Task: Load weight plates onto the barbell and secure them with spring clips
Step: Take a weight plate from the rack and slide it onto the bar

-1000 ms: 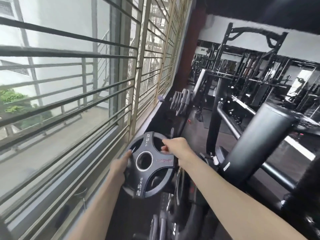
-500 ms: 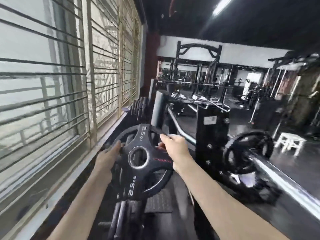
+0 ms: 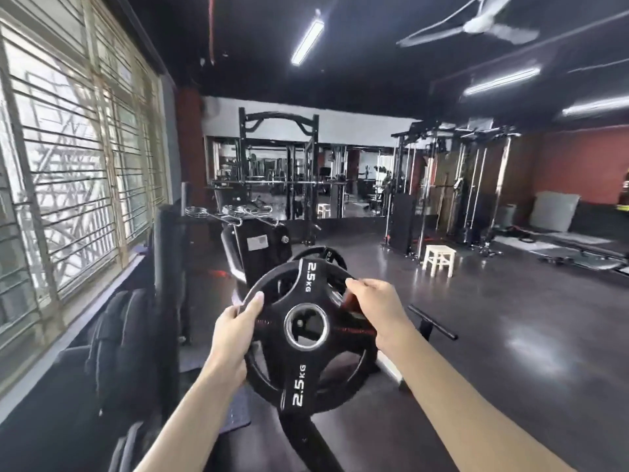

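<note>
Both hands hold the 2.5 kg weight plate (image 3: 308,330) at lower centre: my left hand (image 3: 235,327) curls round its left rim, my right hand (image 3: 376,310) grips through an upper-right opening. Since half a second ago, the barred window (image 3: 68,158) has slid left, and a white stool (image 3: 439,258) shows mid-right.

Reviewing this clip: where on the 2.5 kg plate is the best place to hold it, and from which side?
By the rim at its cut-out openings, one hand from each side. The plate is a flat disc with three grip holes around the centre ring; the left hand wraps the left rim and the right hand hooks through an upper-right opening, which probably keeps it balanced.
</note>
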